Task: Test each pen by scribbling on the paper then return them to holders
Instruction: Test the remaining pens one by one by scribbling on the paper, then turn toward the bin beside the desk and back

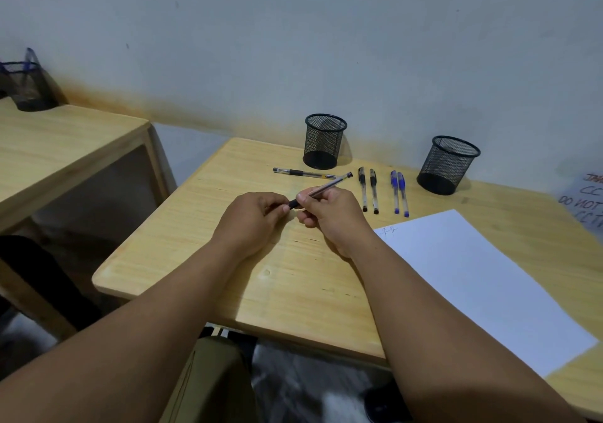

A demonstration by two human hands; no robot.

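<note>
You hold a pen (321, 188) above the desk (202, 253) between both hands: your right hand (329, 217) pinches the barrel near its dark grip section, and your left hand (251, 217) has its fingers curled in at the pen's near end, where the cap or tip sits. Whether those left fingers pinch the cap, or only touch it, you cannot tell, because they cover that end. The pen looks light and stiff, with a smooth clear barrel that may slip; the dark grip section is the surer place to hold, and a cap likely pulls straight off. Keep the pull gentle, since a thin plastic barrel could flex or flick ink. Five more pens lie on the desk beyond your hands: one black pen (303, 173) lying crosswise, two black pens (368, 190) side by side, and two blue pens (400, 193) just beside those. Two mesh holders stand near the wall, the left holder (324, 141) and the right holder (447, 164); their insides look dark and you cannot make out whether anything lies in them. The paper (473, 279) lies to your right with a faint scribble at its near corner, and its far edge runs out of view.
</note>
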